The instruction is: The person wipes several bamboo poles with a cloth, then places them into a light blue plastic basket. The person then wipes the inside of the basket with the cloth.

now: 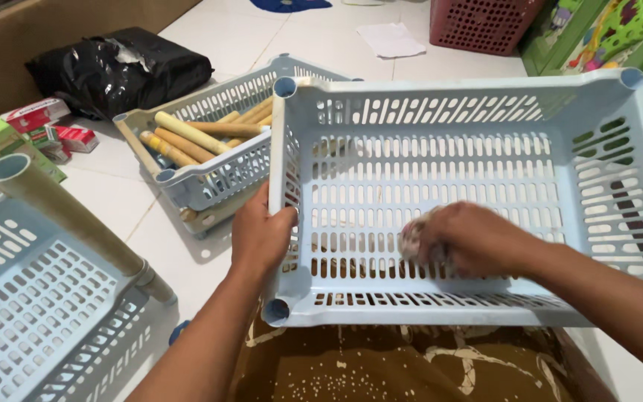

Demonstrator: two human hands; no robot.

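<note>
Left hand (260,234) grips the left wall of a pale blue slotted basket (604,216) — fingers wrapped over the rim, thumb outside — holding it tilted up over the person's lap. Right hand (470,240) sits inside, fingers curled and pressed together on a small crumpled cloth (413,237) against the basket's floor, near its lower edge. Behind, on the tiled floor (321,41), a second basket (213,179) holds tan tubes (187,132). A third basket (16,305) lies at lower left.
</note>
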